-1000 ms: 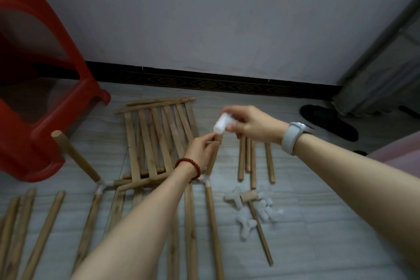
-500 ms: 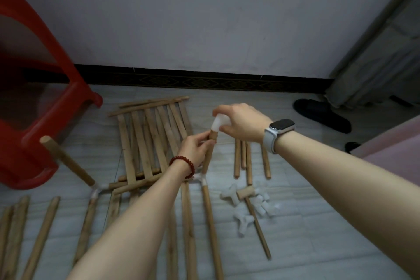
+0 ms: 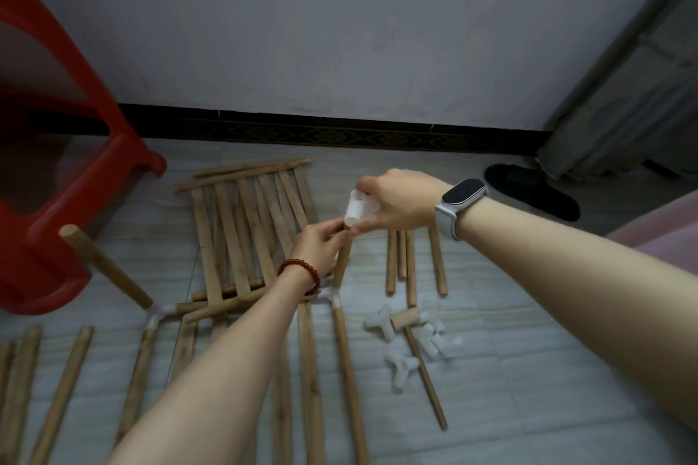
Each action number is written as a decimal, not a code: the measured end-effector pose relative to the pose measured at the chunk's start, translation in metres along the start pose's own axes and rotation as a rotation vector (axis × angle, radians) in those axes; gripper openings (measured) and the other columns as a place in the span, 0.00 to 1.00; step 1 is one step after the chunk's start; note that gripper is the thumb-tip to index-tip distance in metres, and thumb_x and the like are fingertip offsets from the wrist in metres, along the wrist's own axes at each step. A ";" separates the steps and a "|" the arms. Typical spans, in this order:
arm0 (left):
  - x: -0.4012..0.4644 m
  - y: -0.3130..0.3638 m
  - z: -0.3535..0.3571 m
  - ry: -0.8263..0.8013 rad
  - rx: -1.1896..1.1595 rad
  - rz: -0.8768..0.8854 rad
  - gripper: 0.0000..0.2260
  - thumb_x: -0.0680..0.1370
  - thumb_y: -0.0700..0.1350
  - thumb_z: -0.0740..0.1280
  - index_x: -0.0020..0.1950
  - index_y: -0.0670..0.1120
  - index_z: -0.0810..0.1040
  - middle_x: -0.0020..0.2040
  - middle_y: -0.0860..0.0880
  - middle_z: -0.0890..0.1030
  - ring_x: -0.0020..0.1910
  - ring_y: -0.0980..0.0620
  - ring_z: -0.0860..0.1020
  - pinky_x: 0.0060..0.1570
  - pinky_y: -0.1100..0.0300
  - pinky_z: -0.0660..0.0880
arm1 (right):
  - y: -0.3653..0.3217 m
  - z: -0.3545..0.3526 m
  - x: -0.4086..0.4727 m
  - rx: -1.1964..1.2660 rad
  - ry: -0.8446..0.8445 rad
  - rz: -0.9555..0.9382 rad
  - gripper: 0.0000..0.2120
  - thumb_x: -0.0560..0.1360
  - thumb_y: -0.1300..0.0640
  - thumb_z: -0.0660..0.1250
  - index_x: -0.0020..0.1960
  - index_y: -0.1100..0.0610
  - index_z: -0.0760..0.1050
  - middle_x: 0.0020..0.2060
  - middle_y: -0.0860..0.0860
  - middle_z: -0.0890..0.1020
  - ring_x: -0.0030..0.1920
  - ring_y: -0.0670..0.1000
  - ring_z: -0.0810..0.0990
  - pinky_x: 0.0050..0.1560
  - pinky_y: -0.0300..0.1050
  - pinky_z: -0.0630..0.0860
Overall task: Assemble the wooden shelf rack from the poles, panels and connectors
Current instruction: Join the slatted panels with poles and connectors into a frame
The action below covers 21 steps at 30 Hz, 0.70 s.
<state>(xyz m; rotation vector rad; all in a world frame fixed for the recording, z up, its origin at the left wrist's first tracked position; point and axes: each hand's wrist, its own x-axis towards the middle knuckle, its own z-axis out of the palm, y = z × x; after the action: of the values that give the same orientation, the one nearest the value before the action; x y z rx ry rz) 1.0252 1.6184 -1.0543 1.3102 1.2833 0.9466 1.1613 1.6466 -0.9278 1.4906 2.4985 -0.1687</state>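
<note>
My left hand (image 3: 321, 243) pinches the top of an upright wooden pole (image 3: 341, 268) that rises from a white corner connector (image 3: 332, 296) of the frame on the floor. My right hand (image 3: 400, 204) grips a white plastic connector (image 3: 357, 208) sitting on that pole's top end. A second upright pole (image 3: 105, 268) leans at the frame's left corner. Slatted wooden panels (image 3: 249, 223) lie stacked behind my hands. Loose white connectors (image 3: 404, 368) and a small wooden mallet (image 3: 419, 355) lie to the right.
A red plastic stool (image 3: 56, 181) stands at the left. Short poles (image 3: 409, 264) lie right of my hands, long poles (image 3: 60, 400) at the bottom left. A black slipper (image 3: 536, 191) lies by the wall, with a grey curtain (image 3: 634, 87) at the right.
My right hand has brought the white connector down from above onto the top of the pole. My left hand stays pinching the pole's top.
</note>
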 end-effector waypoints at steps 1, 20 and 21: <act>0.000 -0.001 0.001 0.023 0.010 -0.001 0.07 0.78 0.43 0.65 0.45 0.54 0.80 0.37 0.59 0.79 0.38 0.65 0.75 0.36 0.72 0.71 | -0.004 0.004 0.001 -0.028 0.025 0.012 0.31 0.71 0.34 0.63 0.62 0.57 0.68 0.53 0.56 0.79 0.50 0.58 0.76 0.40 0.47 0.67; 0.001 -0.011 0.023 0.109 0.031 -0.022 0.09 0.77 0.47 0.65 0.53 0.58 0.81 0.38 0.65 0.78 0.42 0.67 0.75 0.40 0.71 0.69 | -0.009 0.040 -0.001 0.542 0.237 0.268 0.22 0.74 0.43 0.64 0.62 0.55 0.76 0.52 0.57 0.82 0.50 0.56 0.81 0.51 0.49 0.78; 0.001 -0.012 0.025 0.115 0.049 -0.013 0.09 0.77 0.48 0.65 0.54 0.57 0.81 0.37 0.65 0.77 0.41 0.67 0.74 0.38 0.71 0.68 | -0.010 0.041 -0.001 0.559 0.249 0.295 0.21 0.74 0.43 0.64 0.61 0.55 0.77 0.50 0.57 0.83 0.47 0.56 0.82 0.51 0.51 0.79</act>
<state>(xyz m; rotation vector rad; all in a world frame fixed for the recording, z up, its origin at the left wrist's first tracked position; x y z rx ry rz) 1.0473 1.6153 -1.0698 1.2990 1.4099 0.9992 1.1585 1.6324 -0.9679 2.1947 2.4937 -0.7176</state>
